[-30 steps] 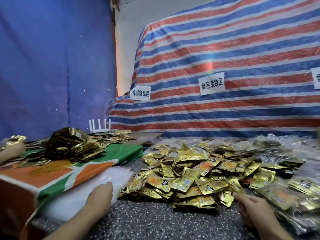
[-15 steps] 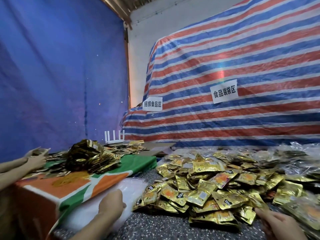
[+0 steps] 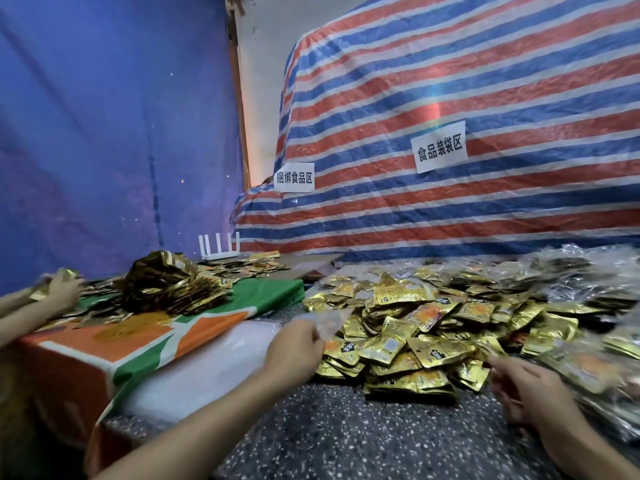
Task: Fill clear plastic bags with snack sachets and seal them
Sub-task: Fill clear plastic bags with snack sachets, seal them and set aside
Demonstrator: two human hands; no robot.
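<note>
Currently: left hand (image 3: pixel 294 348) is up over the left edge of the sachets (image 3: pixel 415 327), fingers curled, pinching what looks like a clear bag (image 3: pixel 327 322). The bag is motion-blurred, so its shape and how far it extends are unclear. Right hand (image 3: pixel 519 386) is at the near-right edge of the sachets, fingers loosely curled toward them. There's blur at the fingertips, so I can't tell if it grips anything.

Sachets are gold foil, a loose heap on the speckled tabletop (image 3: pixel 346 431), between the two hands and behind them. Bag stack (image 3: pixel 214 368), whitish-clear and flat, lies just left of the left hand, against the cloth (image 3: pixel 145 341). Filled bags (image 3: pixel 609 355) are piled at the right, touching the heap.

The cloth is orange/green/white, draped over a raised block at left. A second pile (image 3: pixel 166 285) of darker gold sachets sits on it. Another person's hands (image 3: pixel 59 291) are at the far left over that cloth, holding sachets.

At the back: white router (image 3: pixel 218 245), striped tarp (image 3: pixel 450 81) with two paper signs (image 3: pixel 439 147), blue tarp (image 3: pixel 104 116) on the left.
</note>
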